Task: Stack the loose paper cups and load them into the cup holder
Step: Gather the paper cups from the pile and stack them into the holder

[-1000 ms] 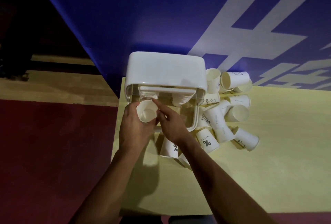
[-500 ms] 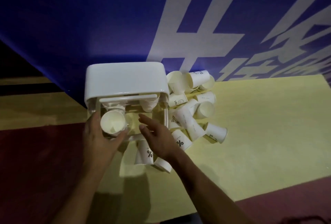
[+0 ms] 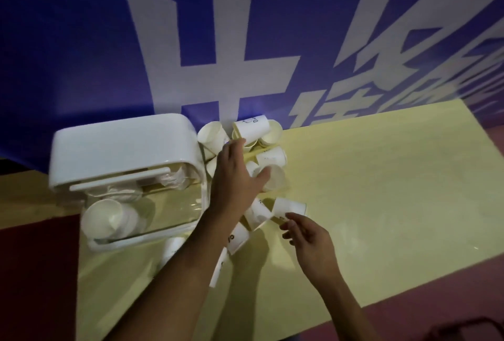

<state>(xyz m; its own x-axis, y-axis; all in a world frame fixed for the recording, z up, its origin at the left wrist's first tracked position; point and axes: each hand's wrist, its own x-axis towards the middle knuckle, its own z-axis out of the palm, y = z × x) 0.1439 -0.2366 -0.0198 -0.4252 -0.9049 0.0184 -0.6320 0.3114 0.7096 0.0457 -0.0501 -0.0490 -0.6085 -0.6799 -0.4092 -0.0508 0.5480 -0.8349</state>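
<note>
Ok, cup holder (image 3: pixel 122 147) sits left of the left hand (image 3: pixel 234 177), nested cups (image 3: pixel 109 218) inside. Left hand is spread wide over the loose cups (image 3: pixel 261 133), holding nothing. Right hand (image 3: pixel 308 239) has curled fingertips at a lying cup (image 3: pixel 290 205) just beyond them; can't tell if it's pinched.

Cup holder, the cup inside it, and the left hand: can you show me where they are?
cup holder (image 3: pixel 122 147), head view, on its white lid.
cup inside the holder (image 3: pixel 105 216), head view, on its inner wall.
left hand (image 3: pixel 234 179), head view, on the back of the hand.
</note>
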